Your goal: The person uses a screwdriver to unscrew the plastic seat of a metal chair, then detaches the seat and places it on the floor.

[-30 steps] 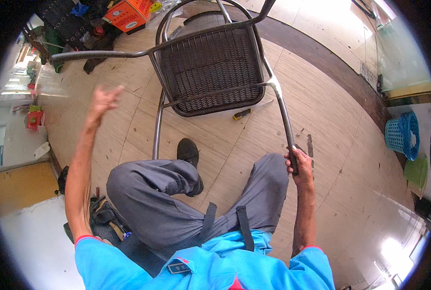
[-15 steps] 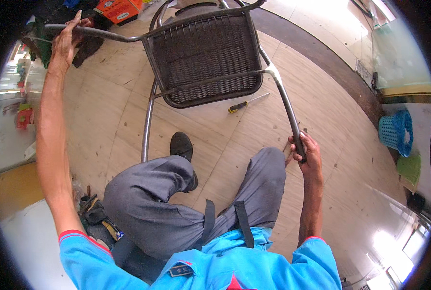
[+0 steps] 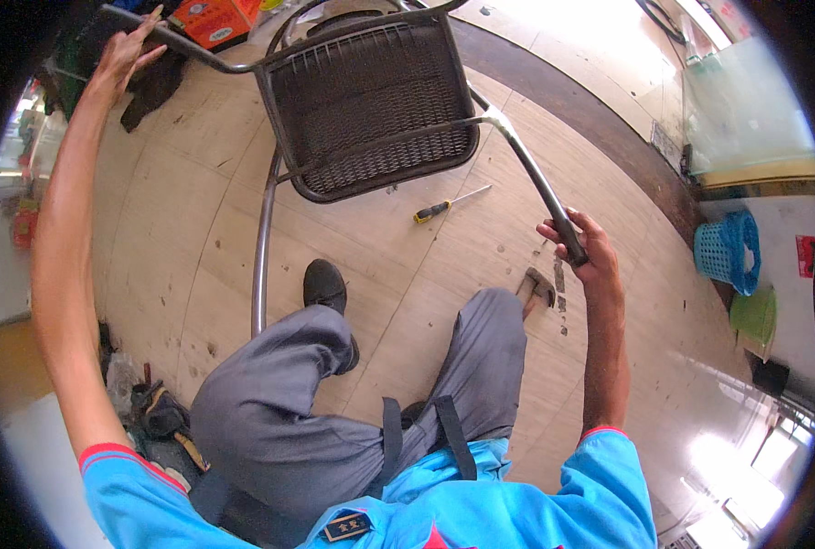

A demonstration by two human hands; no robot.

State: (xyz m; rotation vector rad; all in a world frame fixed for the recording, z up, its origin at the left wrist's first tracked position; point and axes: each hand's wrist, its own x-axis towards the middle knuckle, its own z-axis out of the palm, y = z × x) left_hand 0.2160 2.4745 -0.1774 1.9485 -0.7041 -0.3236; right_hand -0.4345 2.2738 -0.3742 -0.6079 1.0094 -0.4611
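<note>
A metal-framed chair [image 3: 371,114] with a dark woven panel is tilted in front of me, its tubes pointing toward me and to both sides. My left hand [image 3: 126,59] is at the far left, the chair's tube between its thumb and its stretched fingers. On the right, my right hand [image 3: 592,249] holds the dark end of another tube, which lies across the palm with the fingertips at its side. A screwdriver [image 3: 433,211] with a yellow and black handle lies on the floor below the woven panel. Near my right knee lies a hammer [image 3: 541,285], its handle partly hidden by the knee.
At the far left stands an orange-red box [image 3: 214,23]. A blue basket [image 3: 728,252] and a green object [image 3: 753,316] are by the right wall. Tools and a plastic bag lie in a dark pile [image 3: 162,412] beside my left leg. A dark strip crosses the floor behind the chair.
The chair has shifted slightly left and up in the picture, both hands staying on its tubes. My left fingers have spread more. The hammer by my right knee now shows more fully.
</note>
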